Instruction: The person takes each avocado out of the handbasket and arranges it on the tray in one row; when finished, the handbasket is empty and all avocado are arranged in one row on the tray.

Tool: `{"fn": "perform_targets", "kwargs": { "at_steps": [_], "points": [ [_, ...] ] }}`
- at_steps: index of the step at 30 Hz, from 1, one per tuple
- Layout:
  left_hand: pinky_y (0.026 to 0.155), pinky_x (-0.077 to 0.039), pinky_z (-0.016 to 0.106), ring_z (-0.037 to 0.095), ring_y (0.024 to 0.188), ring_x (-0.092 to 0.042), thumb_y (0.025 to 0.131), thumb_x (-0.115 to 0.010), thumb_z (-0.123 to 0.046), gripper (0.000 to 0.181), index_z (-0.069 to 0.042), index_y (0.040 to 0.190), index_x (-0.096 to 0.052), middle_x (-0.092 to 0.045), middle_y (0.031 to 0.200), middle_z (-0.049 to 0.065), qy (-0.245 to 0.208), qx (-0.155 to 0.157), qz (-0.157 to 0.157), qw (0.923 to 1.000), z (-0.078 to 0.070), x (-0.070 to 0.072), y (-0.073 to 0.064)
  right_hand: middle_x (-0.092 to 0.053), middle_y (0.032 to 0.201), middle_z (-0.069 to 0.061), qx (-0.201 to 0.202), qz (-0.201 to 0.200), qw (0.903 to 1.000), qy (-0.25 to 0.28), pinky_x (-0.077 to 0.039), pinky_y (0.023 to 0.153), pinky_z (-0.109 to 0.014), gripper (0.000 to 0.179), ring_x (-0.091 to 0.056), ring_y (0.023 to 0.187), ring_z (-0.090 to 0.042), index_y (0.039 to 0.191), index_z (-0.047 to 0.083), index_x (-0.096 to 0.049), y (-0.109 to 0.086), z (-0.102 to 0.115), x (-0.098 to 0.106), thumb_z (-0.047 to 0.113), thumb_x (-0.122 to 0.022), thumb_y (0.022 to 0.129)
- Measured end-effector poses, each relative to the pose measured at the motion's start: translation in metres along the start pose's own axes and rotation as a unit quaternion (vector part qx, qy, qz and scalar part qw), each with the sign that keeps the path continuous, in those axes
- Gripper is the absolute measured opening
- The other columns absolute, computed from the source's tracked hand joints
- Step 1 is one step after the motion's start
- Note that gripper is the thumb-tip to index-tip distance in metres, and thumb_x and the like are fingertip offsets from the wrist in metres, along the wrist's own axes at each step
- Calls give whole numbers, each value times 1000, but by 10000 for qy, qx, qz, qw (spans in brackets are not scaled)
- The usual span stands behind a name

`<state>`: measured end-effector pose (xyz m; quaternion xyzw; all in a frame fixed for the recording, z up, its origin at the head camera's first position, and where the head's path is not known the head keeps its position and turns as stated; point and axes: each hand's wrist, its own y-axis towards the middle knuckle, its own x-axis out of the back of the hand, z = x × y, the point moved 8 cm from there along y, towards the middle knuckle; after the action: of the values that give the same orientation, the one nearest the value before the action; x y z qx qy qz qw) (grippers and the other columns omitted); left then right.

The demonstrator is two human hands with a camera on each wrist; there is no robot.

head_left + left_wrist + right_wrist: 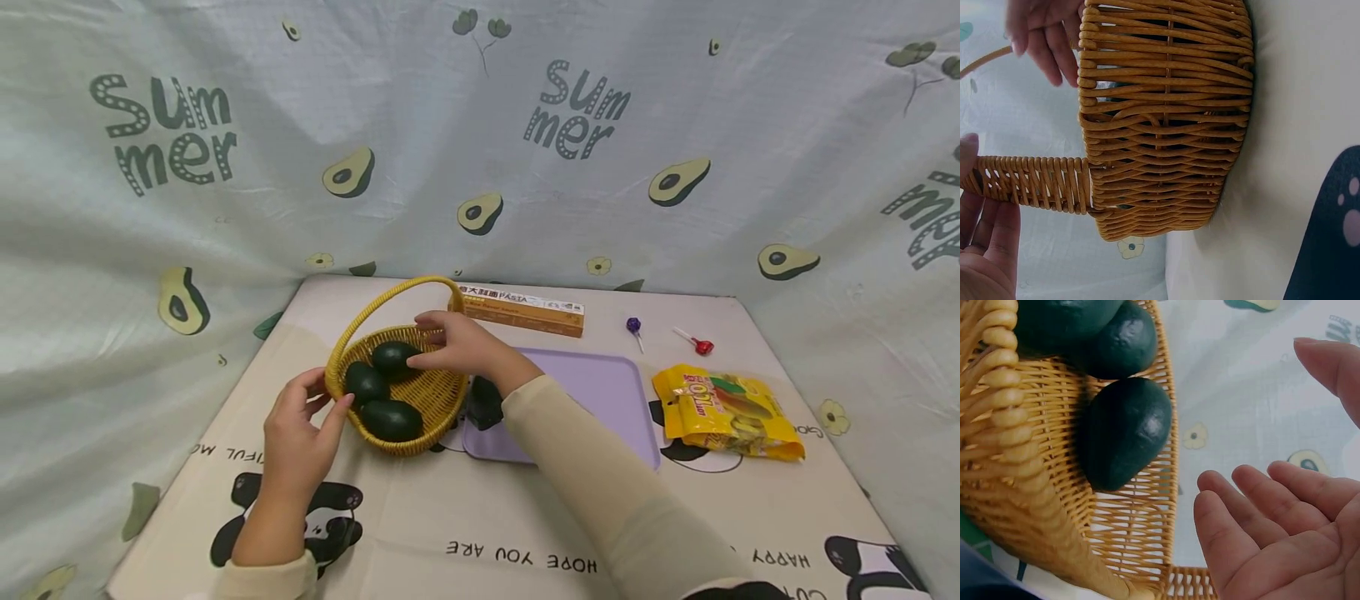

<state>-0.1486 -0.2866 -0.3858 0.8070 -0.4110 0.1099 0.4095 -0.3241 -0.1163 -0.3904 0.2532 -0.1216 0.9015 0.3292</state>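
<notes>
While my left hand [300, 425] pinches the basket [411, 447] by its handle [1035, 181], my right hand [467, 346] hovers above its rim.
My left forearm comes up from in front of the basket, thumb on one side of the handle's base and fingers on the other, closed on it. My right forearm slants in from the basket's front right; that hand's fingers are loosely extended, thumb well apart, with nothing in their hold. Three dark green avocados [392, 421] lie inside the basket, the rear one near my right fingertips. Just right of the basket, a dark avocado on the purple tray [600, 383] is partly hidden by my arm. The pasta box [525, 315] sits behind and right of the basket on the tabletop [405, 517].
</notes>
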Motion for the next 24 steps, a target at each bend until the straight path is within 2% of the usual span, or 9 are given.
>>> {"fn": "perform_targets", "kwargs": {
  "at_steps": [6,13,18,24],
  "points": [
    [96,-49,10,27,114,-66,89,-80,-6,49,-1,132,-57,-65,121,15,48,73,40,10000,1,-1,-1,-52,154,-7,-87,42,9997,-219,-51,112,-37,81,-58,135,-23,155,12,-43,10,-1,-8,39,-80,88],
    [96,-50,13,28,113,-66,89,-80,-5,49,0,132,-57,-65,121,15,54,60,17,10000,2,1,1,-54,152,-9,-259,57,9989,-385,-51,112,-36,79,-59,133,-24,152,8,-46,21,0,-14,40,-80,88],
    [97,-52,19,26,115,-66,89,-80,-7,50,-2,133,-57,-65,122,14,112,115,82,9998,2,0,1,-55,149,-11,-503,-1,9966,-658,-47,116,-39,80,-55,136,-26,150,5,-48,28,-8,-17,43,-80,88],
    [97,-52,16,25,115,-66,89,-80,-7,50,-2,133,-57,-65,121,13,129,68,90,9999,1,0,1,-54,150,-11,-896,-62,9925,-829,-45,118,-41,84,-52,138,-25,152,4,-46,33,-16,-20,45,-80,87]
  ]
}}
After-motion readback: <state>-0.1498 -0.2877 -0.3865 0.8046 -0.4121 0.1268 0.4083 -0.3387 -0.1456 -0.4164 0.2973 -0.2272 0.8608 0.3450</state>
